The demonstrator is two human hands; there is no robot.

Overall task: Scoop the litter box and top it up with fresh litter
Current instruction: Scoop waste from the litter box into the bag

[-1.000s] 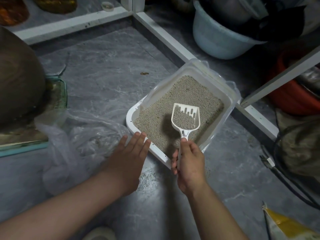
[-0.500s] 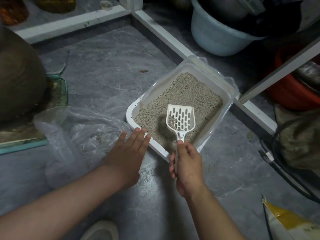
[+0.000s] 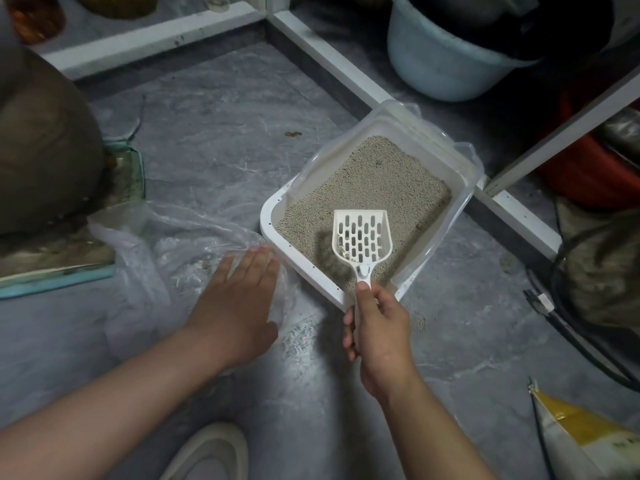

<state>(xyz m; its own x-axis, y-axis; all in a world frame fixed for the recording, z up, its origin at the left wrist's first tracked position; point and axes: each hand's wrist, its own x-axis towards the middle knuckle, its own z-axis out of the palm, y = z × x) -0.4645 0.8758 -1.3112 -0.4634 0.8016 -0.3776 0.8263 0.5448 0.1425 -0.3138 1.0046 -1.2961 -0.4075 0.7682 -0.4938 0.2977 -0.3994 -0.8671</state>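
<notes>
Sifting over the tray, bag waiting alongside

Over the near end of the litter box (image 3: 273, 216), the right hand (image 3: 379, 337) grasps the handle of the white slotted scoop (image 3: 362, 235), fingers curled round it and thumb pressed along the top. The scoop head hangs above the grey litter (image 3: 374, 181), nearly sifted clean, with what looks like a small clump caught at its lower left corner. The left hand (image 3: 239, 303) lies flat with fingers straight and released on the clear plastic bag (image 3: 156, 258), spread on the floor just beside the box's white rim.

To do this well, I would keep the scoop level and above the tray until the loose grains stop falling, so nothing lands on the floor; a few grains already lie scattered near the box. The left hand should then lift and hold the bag's mouth wide before the scoop crosses the rim. A yellow litter bag (image 3: 588, 431) waits at the lower right, apparently for topping up, a step not yet begun
</notes>
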